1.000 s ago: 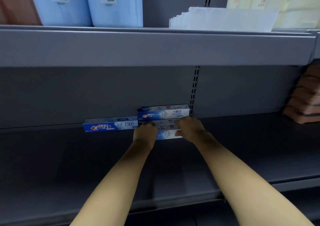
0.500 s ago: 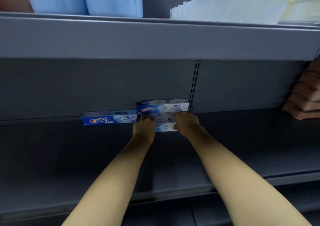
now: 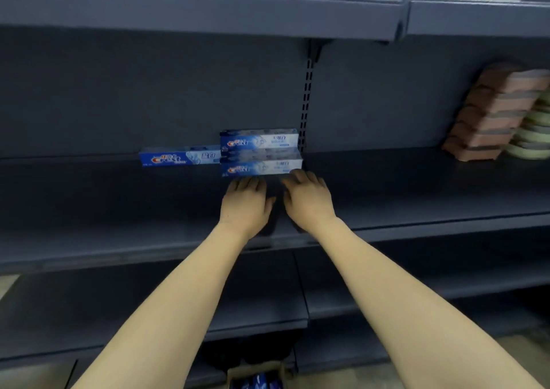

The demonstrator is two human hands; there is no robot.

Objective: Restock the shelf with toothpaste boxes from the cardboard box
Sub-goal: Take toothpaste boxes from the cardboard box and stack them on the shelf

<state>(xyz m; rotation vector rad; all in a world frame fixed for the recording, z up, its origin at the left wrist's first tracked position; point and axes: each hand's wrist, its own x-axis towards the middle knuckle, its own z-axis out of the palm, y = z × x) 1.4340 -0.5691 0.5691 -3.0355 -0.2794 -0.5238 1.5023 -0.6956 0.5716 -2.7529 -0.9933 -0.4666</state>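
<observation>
**Hands off the stack: a placement completed, more stock below**

Half a second ago both hands were pressed against the lower front toothpaste box; they have now drawn back. The left hand [image 3: 245,202] and right hand [image 3: 306,199] lie flat, palms down, over the middle shelf [image 3: 416,189], just short of the boxes. Each grip is empty, fingers spread and clamped on nothing.

The stacked Crest toothpaste boxes [image 3: 260,153] stand at the back of the shelf beside the slotted upright [image 3: 306,106], squared and undisturbed by the release. A single darker-blue Crest box [image 3: 180,158] lies just left of them, touching or nearly so.

Judgement: this placement is done. The shelf is largely bare, so restocking is at an early stage. The cardboard box [image 3: 257,375], on the floor at the bottom edge of view, shows blue packs inside; the next move calls for reaching down to it.
</observation>
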